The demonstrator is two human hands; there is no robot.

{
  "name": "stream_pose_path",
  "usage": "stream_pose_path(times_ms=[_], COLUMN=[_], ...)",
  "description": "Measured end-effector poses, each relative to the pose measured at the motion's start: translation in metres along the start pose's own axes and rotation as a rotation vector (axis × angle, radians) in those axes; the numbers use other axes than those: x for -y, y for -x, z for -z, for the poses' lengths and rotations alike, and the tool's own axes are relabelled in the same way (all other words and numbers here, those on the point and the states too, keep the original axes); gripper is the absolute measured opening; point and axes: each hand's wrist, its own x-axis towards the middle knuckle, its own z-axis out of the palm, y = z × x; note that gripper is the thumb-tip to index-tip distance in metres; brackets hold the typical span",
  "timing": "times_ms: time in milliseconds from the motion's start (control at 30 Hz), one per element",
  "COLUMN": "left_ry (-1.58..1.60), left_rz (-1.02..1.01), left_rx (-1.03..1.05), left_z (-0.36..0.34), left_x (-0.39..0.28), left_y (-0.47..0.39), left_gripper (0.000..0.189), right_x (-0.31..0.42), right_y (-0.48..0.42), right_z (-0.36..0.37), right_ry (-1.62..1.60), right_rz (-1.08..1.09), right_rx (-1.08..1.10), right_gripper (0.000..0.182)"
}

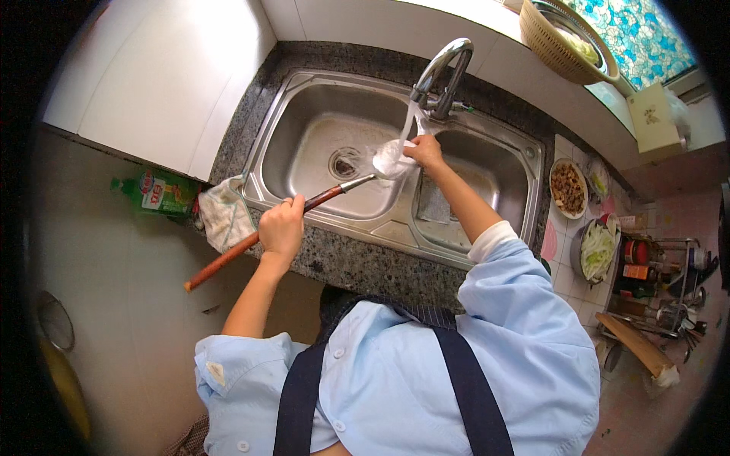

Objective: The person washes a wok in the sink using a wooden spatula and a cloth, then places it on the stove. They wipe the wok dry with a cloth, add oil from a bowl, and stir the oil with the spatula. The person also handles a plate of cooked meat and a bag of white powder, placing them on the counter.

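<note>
A long wooden-handled metal ladle (pixel 326 199) slants over the left basin of a double stainless steel sink (pixel 365 219). My left hand (pixel 282 226) is wrapped round the middle of its handle, whose end sticks out past the counter's front edge. At the other end, my right hand (pixel 425 151) pinches the rim of the ladle's bright head, near the divider between the basins. Water runs from the chrome faucet (pixel 446 71) onto the head and splashes towards the drain (pixel 345 163). Glare and water blur the head, so I cannot tell whether a cloth lies under my right fingers.
A cloth (pixel 225 214) hangs over the counter's left edge beside a green detergent bottle (pixel 165 194). To the right are a plate of brown food (pixel 568 188), a pot of cut cabbage (pixel 597 251) and a rack of bottles (pixel 650 273). A woven basket (pixel 547 43) sits on the sill.
</note>
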Motion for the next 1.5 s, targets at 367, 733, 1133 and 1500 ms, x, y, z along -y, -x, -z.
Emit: stream_pose_path(times_ms=[367,733,1133,1500], left_ry=[-0.05,-0.087,0.224,1.758], left_rz=[-0.042,-0.033,0.159,0.841], left_rx=[-0.073,-0.082,0.337,1.119], left_z=[0.006,0.007,-0.011,-0.021], left_x=[-0.006,-0.001,0.013,-0.008], left_y=[-0.028,-0.037,-0.027,-0.016], left_gripper=[0.004,0.005,0.017,0.029], right_x=[0.013,-0.021,-0.04,-0.02], right_y=[0.009,-0.023,-0.038,-0.106], right_z=[0.009,-0.008,0.0,0.068], right_ry=[0.636,-0.014,-0.619,-1.21], right_rz=[0.359,0.371,-0.338,-0.243], right_rx=[0.126,0.308,0.23,-0.401], right_gripper=[0.064,0.039,0.013,0.073])
